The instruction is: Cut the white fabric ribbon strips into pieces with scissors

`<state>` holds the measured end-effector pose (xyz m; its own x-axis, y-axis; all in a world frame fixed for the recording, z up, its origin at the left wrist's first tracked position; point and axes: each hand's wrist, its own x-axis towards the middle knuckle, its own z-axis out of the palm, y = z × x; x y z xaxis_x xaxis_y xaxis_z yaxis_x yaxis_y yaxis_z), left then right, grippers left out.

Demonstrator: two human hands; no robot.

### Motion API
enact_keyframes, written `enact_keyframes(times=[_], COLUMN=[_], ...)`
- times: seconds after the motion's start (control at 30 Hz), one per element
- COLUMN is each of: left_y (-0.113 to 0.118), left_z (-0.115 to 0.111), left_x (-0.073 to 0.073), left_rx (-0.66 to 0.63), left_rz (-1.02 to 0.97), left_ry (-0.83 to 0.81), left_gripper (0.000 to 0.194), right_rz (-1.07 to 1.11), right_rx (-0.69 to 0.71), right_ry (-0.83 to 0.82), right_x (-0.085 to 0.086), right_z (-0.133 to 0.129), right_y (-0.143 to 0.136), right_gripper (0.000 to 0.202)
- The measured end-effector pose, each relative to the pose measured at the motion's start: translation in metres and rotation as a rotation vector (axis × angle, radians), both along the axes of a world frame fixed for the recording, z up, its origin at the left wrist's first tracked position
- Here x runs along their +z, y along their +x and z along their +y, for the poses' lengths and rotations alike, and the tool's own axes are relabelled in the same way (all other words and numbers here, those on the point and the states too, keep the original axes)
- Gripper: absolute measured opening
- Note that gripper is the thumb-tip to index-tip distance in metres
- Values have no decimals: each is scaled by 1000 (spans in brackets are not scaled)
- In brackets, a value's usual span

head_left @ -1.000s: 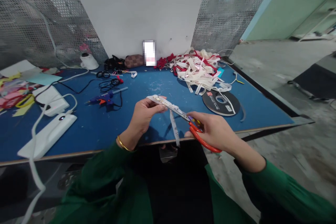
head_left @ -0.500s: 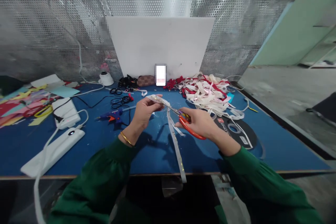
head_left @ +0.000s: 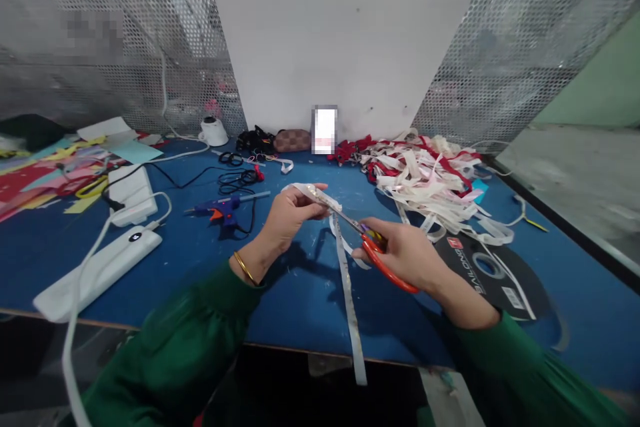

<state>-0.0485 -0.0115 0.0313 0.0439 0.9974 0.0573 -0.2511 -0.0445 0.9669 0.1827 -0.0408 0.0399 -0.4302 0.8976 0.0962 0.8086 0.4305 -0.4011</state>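
While the left hand (head_left: 287, 217) pinches one end of a pale ribbon (head_left: 345, 260) above the blue surface (head_left: 200, 280), its tail hangs past the front edge. Fingers of the right hand (head_left: 407, 257) are closed around orange-handled scissors (head_left: 373, 250), blades at the ribbon. A glue gun (head_left: 225, 207) lies nearby.

This is a craft workstation in a workshop. A blue worktable (head_left: 280, 293) walled by perforated metal screens (head_left: 525, 53) carries a ribbon-scrap heap (head_left: 430, 180) at centre right, a glue gun (head_left: 225, 207) and paper offcuts (head_left: 45, 173) at left.
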Motion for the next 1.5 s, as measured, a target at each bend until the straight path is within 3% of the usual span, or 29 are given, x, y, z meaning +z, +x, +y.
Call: enact_keyframes(times=[0.3, 0.5, 0.9, 1.2, 1.5], left_y=[-2, 0, 0, 0, -11], left_z=[1, 0, 1, 1, 5], left_x=[0, -2, -3, -3, -2], left_rx=[12, -46, -72, -74, -7], left_rz=[7, 16, 17, 29, 49], left_ry=[-18, -47, -52, -74, -51], left_gripper=[41, 37, 38, 39, 33], right_rz=[-9, -22, 26, 41, 29], right_rx=[12, 38, 18, 23, -18], right_ry=[7, 20, -114, -86, -48], right_x=[-4, -8, -7, -13, -9], right_z=[2, 5, 3, 5, 8], right_y=[-1, -1, -2, 0, 1], right_gripper=[46, 51, 44, 44, 46])
